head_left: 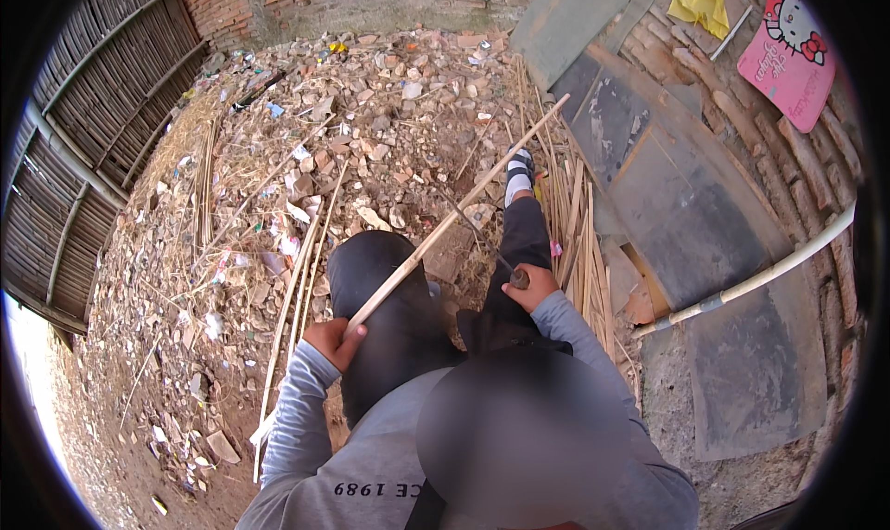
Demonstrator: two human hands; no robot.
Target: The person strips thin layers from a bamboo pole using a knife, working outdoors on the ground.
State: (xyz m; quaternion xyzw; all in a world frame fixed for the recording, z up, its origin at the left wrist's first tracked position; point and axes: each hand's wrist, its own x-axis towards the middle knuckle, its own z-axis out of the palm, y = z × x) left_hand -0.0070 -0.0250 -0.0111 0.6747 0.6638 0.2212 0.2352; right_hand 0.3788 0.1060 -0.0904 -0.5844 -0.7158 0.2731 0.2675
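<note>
My left hand (336,343) is closed around the near end of a long pale bamboo strip (422,250). The strip slants up and to the right across my bent left leg, its far end raised near my right foot. In my right hand (533,290) is the round wooden handle of a knife (481,234) with a thin, dark, curved blade. The blade points up and left from my fist and meets or passes the strip around its middle; whether they touch, I cannot tell.
Rubble and litter cover the ground (389,150). Split bamboo strips (579,238) lie right of my right leg, with more strips (301,275) at my left. Dark worn panels (691,210), a white pole (756,278) and a pink board (790,62) stand along the right wall.
</note>
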